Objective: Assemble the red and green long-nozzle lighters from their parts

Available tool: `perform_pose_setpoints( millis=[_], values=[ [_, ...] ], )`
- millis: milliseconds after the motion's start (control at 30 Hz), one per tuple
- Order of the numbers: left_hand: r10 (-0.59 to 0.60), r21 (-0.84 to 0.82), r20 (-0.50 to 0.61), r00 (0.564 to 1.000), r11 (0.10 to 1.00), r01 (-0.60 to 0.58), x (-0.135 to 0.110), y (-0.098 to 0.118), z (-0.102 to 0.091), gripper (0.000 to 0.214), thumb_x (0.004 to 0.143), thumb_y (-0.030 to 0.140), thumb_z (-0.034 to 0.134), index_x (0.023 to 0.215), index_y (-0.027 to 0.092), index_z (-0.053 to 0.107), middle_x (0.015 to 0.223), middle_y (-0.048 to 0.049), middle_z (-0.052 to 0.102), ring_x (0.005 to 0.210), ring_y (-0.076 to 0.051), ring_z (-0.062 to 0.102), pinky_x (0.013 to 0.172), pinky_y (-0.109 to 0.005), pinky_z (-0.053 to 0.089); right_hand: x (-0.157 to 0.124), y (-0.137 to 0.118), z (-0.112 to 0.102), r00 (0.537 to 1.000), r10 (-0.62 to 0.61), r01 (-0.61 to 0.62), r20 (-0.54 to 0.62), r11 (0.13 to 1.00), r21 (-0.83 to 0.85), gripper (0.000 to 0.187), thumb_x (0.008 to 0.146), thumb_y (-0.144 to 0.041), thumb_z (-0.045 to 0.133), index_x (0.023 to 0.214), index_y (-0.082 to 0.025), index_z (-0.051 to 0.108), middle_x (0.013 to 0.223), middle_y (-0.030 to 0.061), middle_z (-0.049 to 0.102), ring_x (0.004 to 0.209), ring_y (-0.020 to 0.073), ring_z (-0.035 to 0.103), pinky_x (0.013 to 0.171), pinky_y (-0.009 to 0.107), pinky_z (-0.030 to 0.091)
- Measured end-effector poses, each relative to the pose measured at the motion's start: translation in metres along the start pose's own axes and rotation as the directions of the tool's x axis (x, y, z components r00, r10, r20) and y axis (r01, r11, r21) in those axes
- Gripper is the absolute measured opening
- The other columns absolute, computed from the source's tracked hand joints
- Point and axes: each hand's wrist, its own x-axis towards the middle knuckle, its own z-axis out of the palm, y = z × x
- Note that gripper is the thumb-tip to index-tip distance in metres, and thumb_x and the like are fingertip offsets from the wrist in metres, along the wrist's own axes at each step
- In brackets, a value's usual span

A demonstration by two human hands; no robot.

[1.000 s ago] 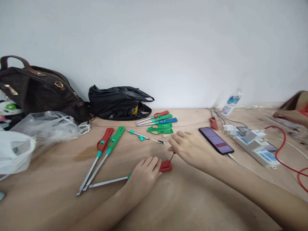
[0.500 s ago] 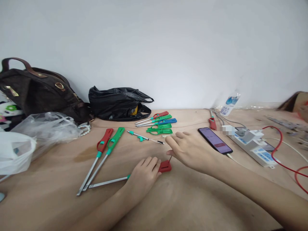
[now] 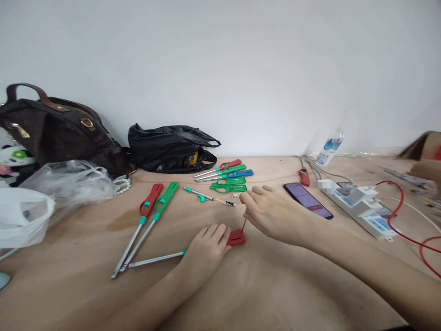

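I am pinning the lighter flat on the table under my left hand, fingers curled over its red handle, its metal tube pointing left. It is looking light and stiff. The tube is smooth and apt to roll and the hollow plastic may crack, so the handle is the place to grip. My right hand is pinching a thin tool at the handle's end. Against half a second ago, more of the tool is showing, and another person's hand is appearing far right.

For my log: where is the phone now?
Head view, right of centre: the phone lies on the table between the right hand and the white power strip.
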Motion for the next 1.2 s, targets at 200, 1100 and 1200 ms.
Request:
perform_pose_setpoints(
  millis=[200,1100,1200],
  values=[
    [-0.024,-0.003,0.025,0.999,1.000,0.024,-0.001,0.000,0.000,0.021,0.096,0.018,0.049,0.111,0.010,0.061,0.091,-0.0080,0.064,0.083,-0.023,0.062,0.068,-0.033,0.050,0.001,0.000,0.003,1.000,-0.004,0.004,0.027,1.000,0.001,0.010,0.090,-0.011,0.053,0.082,-0.014,0.058,0.074,0.0067,0.064,0.068,0.0195,0.054,0.063,0.031,0.030],
    [-0.023,-0.026,0.008,1.000,0.999,0.023,-0.003,0.000,0.002,0.022,0.096,0.017,0.046,0.110,0.010,0.061,0.091,-0.0089,0.064,0.082,-0.024,0.062,0.067,-0.035,0.050,0.004,0.001,-0.005,0.997,-0.058,0.055,0.050,0.996,0.067,0.012,0.086,-0.003,0.051,0.086,-0.013,0.058,0.075,0.0052,0.066,0.065,0.0177,0.056,0.064,0.030,0.030],
    [-0.032,-0.045,0.002,0.999,0.998,0.032,-0.003,0.000,0.002,0.022,0.097,0.017,0.045,0.111,0.011,0.061,0.090,-0.0086,0.064,0.084,-0.024,0.063,0.068,-0.034,0.050,0.011,-0.001,0.003,0.998,0.012,-0.014,0.055,0.999,0.034,0.013,0.091,-0.017,0.057,0.079,-0.014,0.061,0.067,0.0068,0.066,0.062,0.0188,0.057,0.061,0.030,0.029]
  ],
)
